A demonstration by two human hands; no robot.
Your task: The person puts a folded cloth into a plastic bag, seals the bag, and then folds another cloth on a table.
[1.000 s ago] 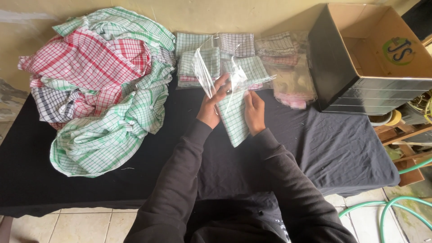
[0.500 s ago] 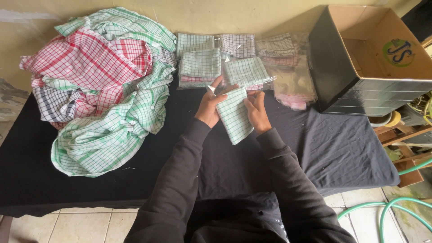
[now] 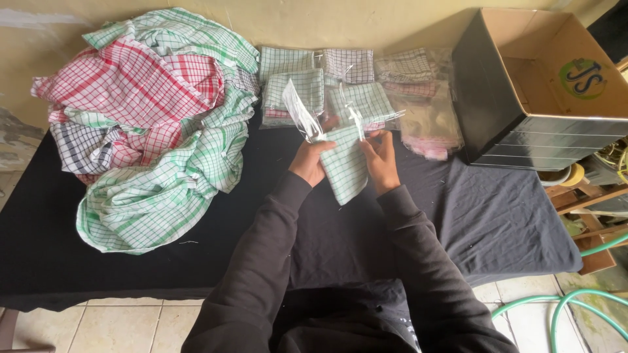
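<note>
1. The left hand (image 3: 309, 160) holds the left edge of a folded green-and-white checked cloth (image 3: 345, 165); its grip is pressed together on the cloth and on the lower end of a clear plastic bag (image 3: 297, 112).
2. The right hand (image 3: 381, 157) holds the right edge of the same cloth, thumb on top and fingers curled behind; its grip pinches the cloth and the bag's other side.
3. The folded cloth sits between both hands, raised above the middle of the counter (image 3: 497, 216), tilted with its lower corner pointing toward the person.
4. The clear plastic bag stands open above the cloth's upper edge, one flap rising to the left and another spreading right. Whether the cloth's top has entered the bag cannot be told.
5. The counter is covered with a black fabric sheet.
6. A loose heap of red, green and dark checked cloths (image 3: 150, 124) lies on the left part of the counter, well apart from the hands.
7. Bagged folded checked cloths (image 3: 294, 82) lie in rows at the far edge by the wall, just beyond the hands.
8. An open cardboard box with black outer walls (image 3: 517, 78) rests on the right end of the counter, beside the bagged cloths.
9. A green hose (image 3: 562, 307) lies on the tiled floor at lower right.
</note>
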